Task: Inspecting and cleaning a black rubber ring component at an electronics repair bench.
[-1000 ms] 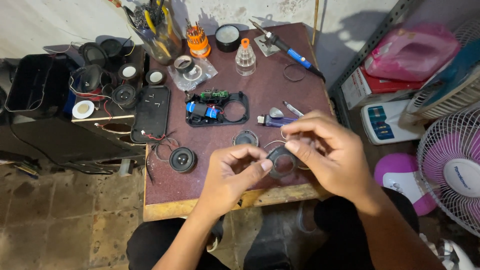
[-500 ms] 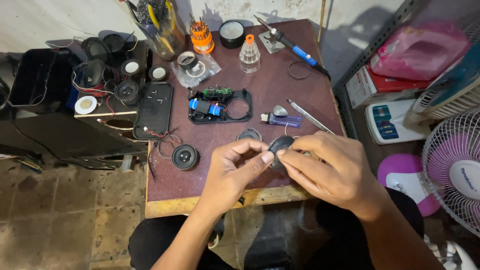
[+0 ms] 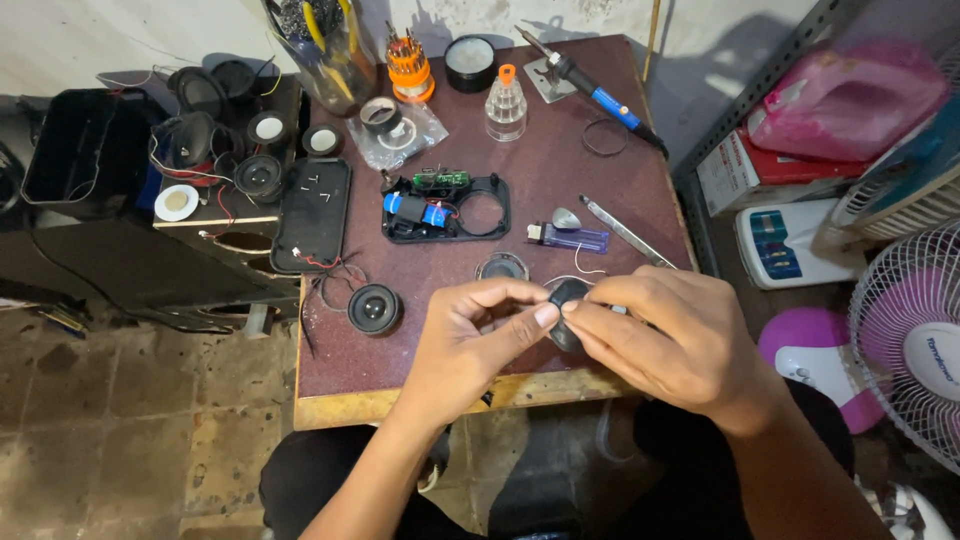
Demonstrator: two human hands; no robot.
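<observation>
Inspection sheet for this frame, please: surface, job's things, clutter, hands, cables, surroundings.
Surface: maroon table, front edge worn.
Job's things: small black round part pinched between both hands above the table's front edge.
Clutter: opened black housing with blue cell, loose speaker, soldering iron, lighter, screwdriver set, black cover panel.
Hands: left hand and right hand both closed on the part with their fingers.
Cables: thin wires by the cover panel.
Surroundings: fan to the right, black box to the left, tiled floor.
</observation>
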